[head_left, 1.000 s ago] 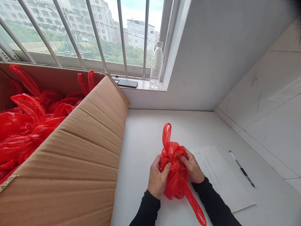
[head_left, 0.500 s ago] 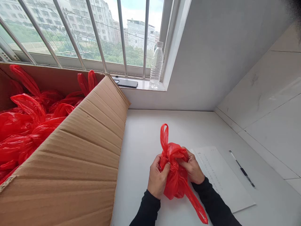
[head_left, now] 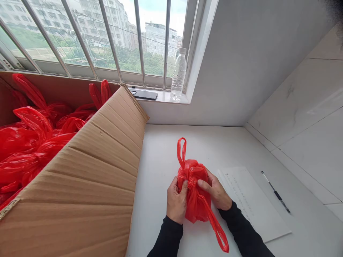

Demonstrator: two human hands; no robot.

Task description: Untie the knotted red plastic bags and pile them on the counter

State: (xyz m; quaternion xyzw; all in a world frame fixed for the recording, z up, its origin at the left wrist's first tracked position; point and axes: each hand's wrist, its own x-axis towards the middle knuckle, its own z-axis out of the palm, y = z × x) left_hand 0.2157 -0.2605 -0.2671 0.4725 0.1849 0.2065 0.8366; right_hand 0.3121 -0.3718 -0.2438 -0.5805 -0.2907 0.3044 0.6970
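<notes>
Between my two hands is a red plastic bag (head_left: 197,200), tied in a knot near its middle. One loop handle stands up at the top and the other trails down to the lower right. My left hand (head_left: 177,201) grips the bag's left side, thumb on the front near the knot. On the right side, my right hand (head_left: 217,191) is closed round the bag with its thumb pressed on the front. Fingers of both hands are partly hidden behind the bag. What the bag contains cannot be seen.
A cardboard box (head_left: 88,171) full of red plastic bags (head_left: 34,142) stands at the left. Right of my hands lie a sheet of written paper (head_left: 257,210) and a pen (head_left: 276,192) on the white table (head_left: 158,160). A bottle (head_left: 178,76) and a phone (head_left: 144,94) rest on the windowsill.
The bag and both hands have shifted slightly left and up. My right thumb now lies on the bag's front, and the upper loop leans more to the left.
</notes>
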